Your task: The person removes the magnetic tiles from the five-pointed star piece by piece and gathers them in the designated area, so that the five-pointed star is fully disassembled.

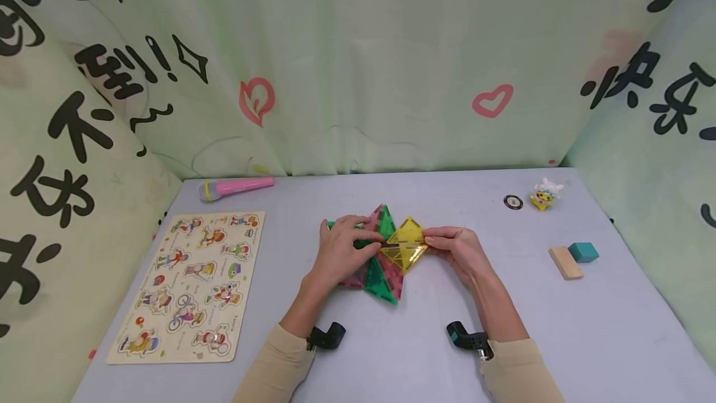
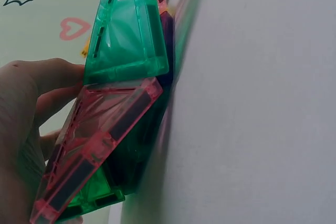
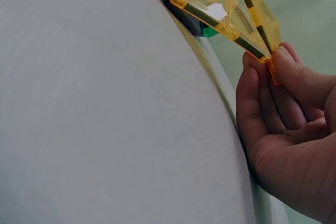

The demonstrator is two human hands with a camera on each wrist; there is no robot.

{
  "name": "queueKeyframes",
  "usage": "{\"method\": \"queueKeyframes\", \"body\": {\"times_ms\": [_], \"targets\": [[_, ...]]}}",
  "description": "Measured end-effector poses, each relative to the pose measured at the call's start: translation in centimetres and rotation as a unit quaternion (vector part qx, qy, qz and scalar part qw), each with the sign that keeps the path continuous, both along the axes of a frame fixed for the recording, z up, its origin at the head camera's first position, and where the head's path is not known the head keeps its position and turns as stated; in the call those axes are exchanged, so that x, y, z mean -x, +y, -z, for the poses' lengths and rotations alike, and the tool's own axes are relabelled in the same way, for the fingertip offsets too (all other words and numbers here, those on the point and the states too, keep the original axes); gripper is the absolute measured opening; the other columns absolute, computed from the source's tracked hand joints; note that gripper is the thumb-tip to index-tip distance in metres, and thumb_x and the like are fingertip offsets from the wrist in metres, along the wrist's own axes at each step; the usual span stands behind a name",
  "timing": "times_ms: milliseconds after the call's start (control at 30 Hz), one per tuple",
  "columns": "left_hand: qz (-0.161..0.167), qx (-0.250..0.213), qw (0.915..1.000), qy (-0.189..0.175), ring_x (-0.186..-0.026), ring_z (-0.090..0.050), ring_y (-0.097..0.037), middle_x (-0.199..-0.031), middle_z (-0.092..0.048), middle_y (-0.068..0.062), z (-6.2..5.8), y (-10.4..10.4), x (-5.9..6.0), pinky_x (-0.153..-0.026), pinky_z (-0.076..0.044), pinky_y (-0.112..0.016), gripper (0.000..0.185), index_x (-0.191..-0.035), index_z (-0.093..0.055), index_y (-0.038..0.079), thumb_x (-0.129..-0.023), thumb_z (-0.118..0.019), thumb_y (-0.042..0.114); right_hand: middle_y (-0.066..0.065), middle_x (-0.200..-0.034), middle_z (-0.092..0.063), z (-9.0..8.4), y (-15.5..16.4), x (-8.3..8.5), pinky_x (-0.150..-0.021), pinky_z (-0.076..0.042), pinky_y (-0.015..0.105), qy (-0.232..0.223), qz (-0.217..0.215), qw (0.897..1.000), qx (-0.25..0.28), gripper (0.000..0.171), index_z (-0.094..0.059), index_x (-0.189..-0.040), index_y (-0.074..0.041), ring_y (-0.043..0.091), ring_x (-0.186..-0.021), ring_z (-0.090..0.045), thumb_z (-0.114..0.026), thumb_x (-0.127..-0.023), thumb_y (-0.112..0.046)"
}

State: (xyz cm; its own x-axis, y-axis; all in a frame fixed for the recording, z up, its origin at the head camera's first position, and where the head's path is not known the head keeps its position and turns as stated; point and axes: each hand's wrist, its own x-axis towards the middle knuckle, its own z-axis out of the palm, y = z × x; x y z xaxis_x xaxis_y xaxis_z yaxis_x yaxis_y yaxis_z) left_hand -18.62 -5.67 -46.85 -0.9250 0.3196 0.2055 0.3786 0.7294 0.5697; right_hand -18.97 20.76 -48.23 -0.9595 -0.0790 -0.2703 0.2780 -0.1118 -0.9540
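A star-like structure of translucent magnetic tiles in green (image 1: 380, 283), pink (image 1: 393, 273) and yellow lies mid-table in the head view. My left hand (image 1: 345, 252) curls over its left part. In the left wrist view, that hand's thumb and fingers grip the structure beside a green triangular tile (image 2: 126, 30) and a pink tile (image 2: 100, 140). My right hand (image 1: 455, 247) pinches the outer tip of the yellow tiles (image 1: 407, 255). The right wrist view shows two yellow triangular tiles (image 3: 223, 14) leaning together, their tip between thumb and fingers.
A wooden picture puzzle board (image 1: 190, 291) lies at left, with a pink toy microphone (image 1: 237, 187) behind it. At right are a black-and-white disc (image 1: 513, 202), a small figurine (image 1: 545, 194), a wooden block (image 1: 566, 263) and a teal block (image 1: 583, 252). Printed curtains surround the table.
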Motion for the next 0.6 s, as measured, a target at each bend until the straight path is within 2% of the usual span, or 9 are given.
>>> {"method": "queueKeyframes", "body": {"times_ms": [100, 200, 400, 600], "targets": [[-0.001, 0.009, 1.0000, -0.001, -0.139, -0.045, -0.026, -0.136, -0.062, 0.002, -0.07, 0.15, -0.07, -0.113, -0.011, -0.075, 0.016, -0.100, -0.080, 0.030, -0.092, -0.068, 0.038, -0.006, -0.096, -0.072, 0.03, 0.01, 0.00, -0.082, -0.058, 0.022, 0.003, -0.005, 1.000, -0.002, 0.017, -0.078, -0.101, -0.007, 0.006, -0.091, -0.071, -0.066, -0.091, 0.000], [0.000, 0.020, 0.9998, 0.008, -0.139, -0.045, -0.025, -0.134, -0.063, 0.005, -0.07, 0.22, -0.12, -0.115, -0.009, -0.074, 0.016, -0.099, -0.080, 0.031, -0.092, -0.067, 0.038, -0.006, -0.095, -0.072, -0.07, -0.06, 0.05, -0.081, -0.058, 0.022, 0.004, -0.005, 1.000, -0.001, 0.017, -0.078, -0.099, -0.008, 0.006, -0.090, -0.071, -0.066, -0.091, 0.000], [0.009, 0.033, 0.9991, 0.024, -0.139, -0.046, -0.022, -0.134, -0.064, 0.006, 0.22, 0.30, -0.05, -0.117, -0.011, -0.071, 0.016, -0.097, -0.080, 0.031, -0.093, -0.067, 0.038, -0.006, -0.094, -0.073, -0.11, -0.03, 0.10, -0.081, -0.058, 0.023, 0.004, -0.002, 1.000, 0.006, 0.018, -0.079, -0.094, -0.013, 0.006, -0.089, -0.071, -0.066, -0.091, 0.000], [0.015, 0.031, 0.9992, 0.020, -0.139, -0.046, -0.024, -0.136, -0.062, 0.005, 0.34, 0.31, -0.03, -0.118, -0.013, -0.069, 0.016, -0.097, -0.080, 0.029, -0.093, -0.067, 0.037, -0.005, -0.095, -0.072, -0.15, 0.15, 0.00, -0.082, -0.058, 0.024, 0.000, 0.006, 1.000, 0.007, 0.015, -0.078, -0.099, -0.009, 0.007, -0.089, -0.071, -0.068, -0.091, -0.002]]}}
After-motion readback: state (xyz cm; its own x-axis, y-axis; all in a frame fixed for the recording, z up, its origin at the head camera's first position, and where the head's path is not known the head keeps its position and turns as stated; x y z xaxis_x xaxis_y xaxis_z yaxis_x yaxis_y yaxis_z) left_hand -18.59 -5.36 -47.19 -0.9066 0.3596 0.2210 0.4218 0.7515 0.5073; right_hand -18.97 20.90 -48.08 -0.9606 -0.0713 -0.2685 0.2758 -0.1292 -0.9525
